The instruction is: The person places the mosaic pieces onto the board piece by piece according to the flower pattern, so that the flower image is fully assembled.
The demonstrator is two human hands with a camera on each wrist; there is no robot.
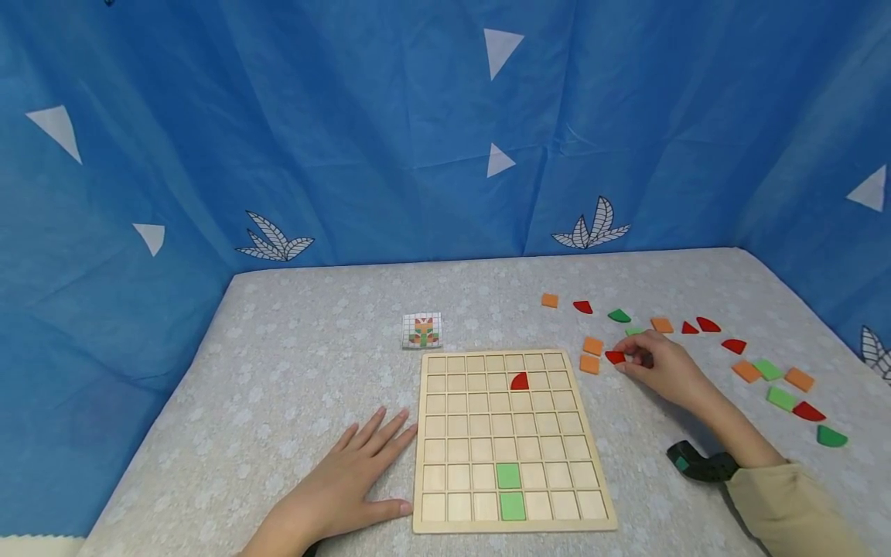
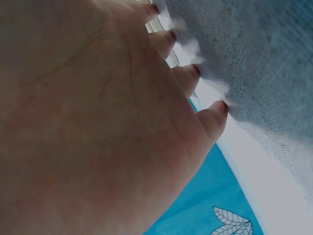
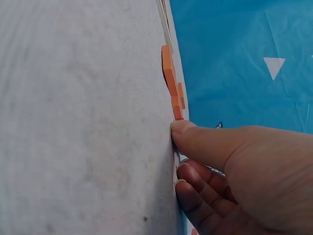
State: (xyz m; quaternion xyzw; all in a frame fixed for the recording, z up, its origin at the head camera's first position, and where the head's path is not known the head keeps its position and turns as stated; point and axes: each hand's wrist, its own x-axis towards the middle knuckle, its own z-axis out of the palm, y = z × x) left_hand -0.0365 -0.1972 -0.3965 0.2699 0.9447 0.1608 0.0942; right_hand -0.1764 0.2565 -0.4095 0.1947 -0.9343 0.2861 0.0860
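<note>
My right hand (image 1: pixel 657 367) pinches a red quarter-circle tile (image 1: pixel 616 357) between thumb and fingers, low over the cloth to the right of the wooden grid board (image 1: pixel 480 425). In the right wrist view, the thumb (image 3: pixel 205 142) is right at the table surface, and the fingers partly hide the tile. Flat on the cloth with spread fingers, my left hand (image 1: pixel 344 483) lies along the board's left edge. On the board, a red quarter-circle tile (image 1: pixel 520 381) sits in an upper cell. Two light green square tiles (image 1: pixel 509 476) fill cells one above the other near the bottom.
A small pattern card (image 1: pixel 421 331) lies beyond the board's upper left corner. Two orange squares (image 1: pixel 592 346) are beside the right hand. Several red, green and orange tiles spread across the right side, including a dark green one (image 1: pixel 831 436). A blue curtain (image 1: pixel 418 139) hangs behind.
</note>
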